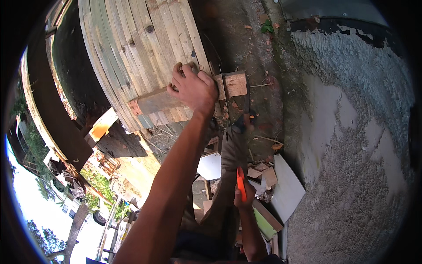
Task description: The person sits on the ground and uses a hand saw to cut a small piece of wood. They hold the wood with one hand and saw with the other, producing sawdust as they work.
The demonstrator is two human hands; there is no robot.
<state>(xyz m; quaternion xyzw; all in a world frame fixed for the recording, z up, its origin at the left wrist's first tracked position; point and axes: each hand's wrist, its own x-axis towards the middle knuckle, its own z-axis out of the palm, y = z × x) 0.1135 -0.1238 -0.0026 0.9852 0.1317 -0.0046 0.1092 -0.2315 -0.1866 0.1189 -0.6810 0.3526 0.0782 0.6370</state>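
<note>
A short wooden board (158, 101) lies across the edge of a bench top made of planks (127, 48). Its right end juts out past the bench. My left hand (195, 88) presses down on the board with bent fingers gripping it, close to the bench's edge. Lower down, my right hand (247, 193) is closed round the orange handle of a handsaw (241, 180). The saw's thin blade runs up from the handle and crosses the overhanging part of the board, just right of my left hand. How deep the blade sits in the wood, I cannot tell.
A rough plastered wall (351, 176) stands along the right side. Wood offcuts (263, 171) and a white panel (288, 189) lie on the ground beside my legs. A small green plant (267, 27) grows near the wall's foot. Sunlit clutter and a tree trunk (77, 226) show at lower left.
</note>
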